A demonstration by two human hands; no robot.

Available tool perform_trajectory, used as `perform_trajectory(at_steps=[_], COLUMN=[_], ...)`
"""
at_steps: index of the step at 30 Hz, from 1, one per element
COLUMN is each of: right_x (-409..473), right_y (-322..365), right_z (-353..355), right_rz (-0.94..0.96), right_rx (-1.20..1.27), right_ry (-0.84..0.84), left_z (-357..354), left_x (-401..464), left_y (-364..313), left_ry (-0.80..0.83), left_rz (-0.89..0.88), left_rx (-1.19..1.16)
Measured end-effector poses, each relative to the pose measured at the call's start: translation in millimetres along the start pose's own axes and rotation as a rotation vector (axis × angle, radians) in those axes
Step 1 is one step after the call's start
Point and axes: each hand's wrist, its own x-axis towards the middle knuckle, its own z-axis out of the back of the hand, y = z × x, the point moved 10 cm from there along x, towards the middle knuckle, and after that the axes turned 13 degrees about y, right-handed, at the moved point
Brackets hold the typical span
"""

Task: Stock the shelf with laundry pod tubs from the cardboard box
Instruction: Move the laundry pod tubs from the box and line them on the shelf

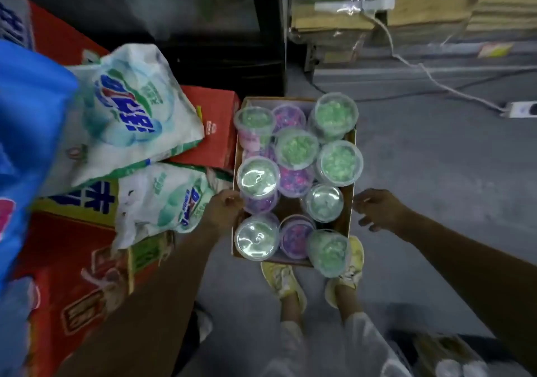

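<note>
- Now the cardboard box (350, 202) sits on the grey floor (436, 158), between the two hands, and it is full of laundry pod tubs (296, 148) with clear lids, some green inside and some purple.
- The left hand (225, 209) is at the left wall of the box; its fingers curl over this edge and seem to grasp it, next to a purple tub.
- The right hand (377, 209) is just beside the right wall of the box, fingers loosely bent and holding nothing; I cannot tell if the fingertips touch the cardboard.
- Left of the left hand lie white detergent bags (130, 115) on red cartons (72, 275).
- Below the hands, yellow shoes (283, 282) stand at the near end of the box.
</note>
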Motion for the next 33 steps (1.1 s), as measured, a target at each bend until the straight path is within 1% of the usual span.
perform_trajectory(at_steps=[3, 6, 8, 11, 12, 14, 16, 18, 21, 24, 25, 27, 28, 29, 31, 33], right_x=[37.0, 70.1, 86.0, 98.5, 98.5, 97.3, 97.4, 98.7, 105.0, 113.9, 117.5, 125.8, 131.1, 137.6, 150.2, 160.8], right_y=[-10.2, -23.1, -27.4, -29.3, -30.3, -32.3, -33.1, -31.9, -32.9, -35.0, -36.8, -42.3, -45.7, -48.5, -51.9, -54.0], right_z=[0.5, 1.5, 2.5, 9.4, 13.3, 18.4, 19.6, 19.2, 18.3, 17.7, 18.2, 21.5, 23.7, 25.6, 27.0, 26.6], right_rz=[-0.02, -0.032, -0.01, -0.005, -0.012, -0.021, -0.031, -0.035, -0.051, -0.053, -0.053, -0.054, -0.056, -0.054, -0.039, -0.023], right_rx=[0.037, 0.063, 0.045, -0.045, -0.063, -0.053, -0.049, -0.071, -0.115, -0.123, -0.113, -0.09, -0.085, -0.089, -0.115, -0.149], right_ry=[-0.061, -0.117, -0.137, -0.227, -0.269, -0.317, -0.322, -0.317, -0.311, -0.296, -0.293, -0.298, -0.301, -0.302, -0.292, -0.277], left_z=[0.0, 1.7, -2.0, -2.6, -6.5, -19.5, -41.5, -60.6, -74.0, -64.7, -54.0, -22.6, -6.6, 5.5, 15.5, 17.8], left_x=[36.4, 71.0, 92.3, 107.2, 103.5, 95.0, 84.8, 80.5, 85.4, 93.7, 96.3, 102.8, 107.1, 113.3, 132.7, 152.3], left_y=[11.2, 19.5, 23.5, 34.9, 33.8, 24.6, 17.8, 21.5, 31.0, 21.4, 16.2, 11.5, 15.7, 23.4, 44.4, 58.1], left_ry=[-0.082, -0.173, -0.166, -0.196, -0.19, -0.141, -0.037, 0.035, 0.056, -0.016, -0.078, -0.254, -0.332, -0.368, -0.335, -0.286], left_rz=[0.028, 0.055, 0.05, 0.045, 0.032, -0.048, -0.113, -0.113, -0.099, -0.143, -0.167, -0.188, -0.162, -0.123, -0.022, 0.038], left_rx=[0.064, 0.056, 0.065, -0.024, -0.044, -0.052, -0.043, 0.047, 0.194, 0.288, 0.335, 0.451, 0.468, 0.444, 0.34, 0.31])
